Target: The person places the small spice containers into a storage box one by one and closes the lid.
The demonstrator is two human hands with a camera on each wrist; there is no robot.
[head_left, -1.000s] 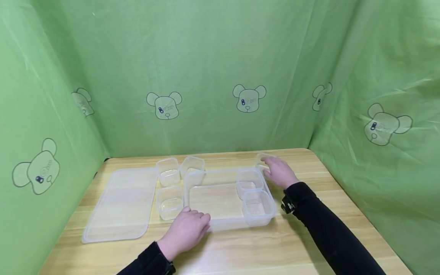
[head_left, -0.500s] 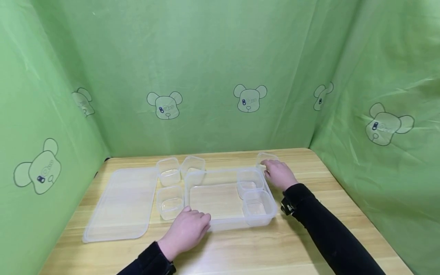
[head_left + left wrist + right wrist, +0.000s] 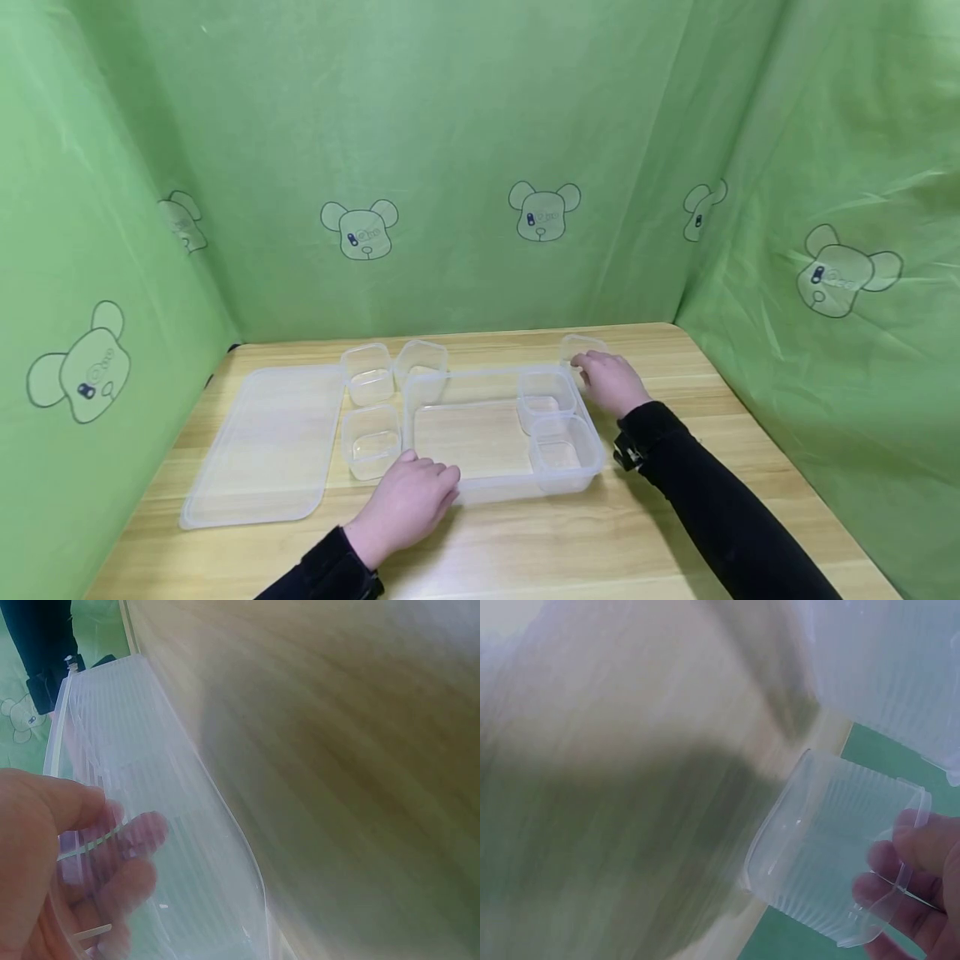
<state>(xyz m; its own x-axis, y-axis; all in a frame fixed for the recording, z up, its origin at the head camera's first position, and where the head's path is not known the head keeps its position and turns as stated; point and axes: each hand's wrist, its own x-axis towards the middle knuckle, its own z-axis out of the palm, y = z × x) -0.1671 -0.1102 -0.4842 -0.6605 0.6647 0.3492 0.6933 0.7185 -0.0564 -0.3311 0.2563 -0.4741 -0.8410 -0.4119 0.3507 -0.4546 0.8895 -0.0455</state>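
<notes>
A clear plastic storage box [image 3: 498, 490] stands on the table. My left hand [image 3: 408, 504] pinches its near wall at the rim, and in the left wrist view the fingers show through the box wall [image 3: 195, 855]. Past the box's far right corner, my right hand [image 3: 615, 385] holds a small clear container [image 3: 585, 343] by its rim. In the right wrist view, thumb and fingers lie on either side of that small container's [image 3: 817, 847] rim. Two similar small containers sit inside the box along its right side, one far [image 3: 545, 387] and one near [image 3: 562, 467].
Left of the box stand a near small container [image 3: 371, 442] and a far one [image 3: 367, 375], with another container [image 3: 420, 362] behind the box's far left corner. A flat clear lid [image 3: 262, 446] lies farther left. Green cloth [image 3: 450, 283] hangs around the table [image 3: 600, 542].
My right fingers have drawn back slightly to the near rim of the small container, which stays in about the same place. My left hand and the storage box have not moved.
</notes>
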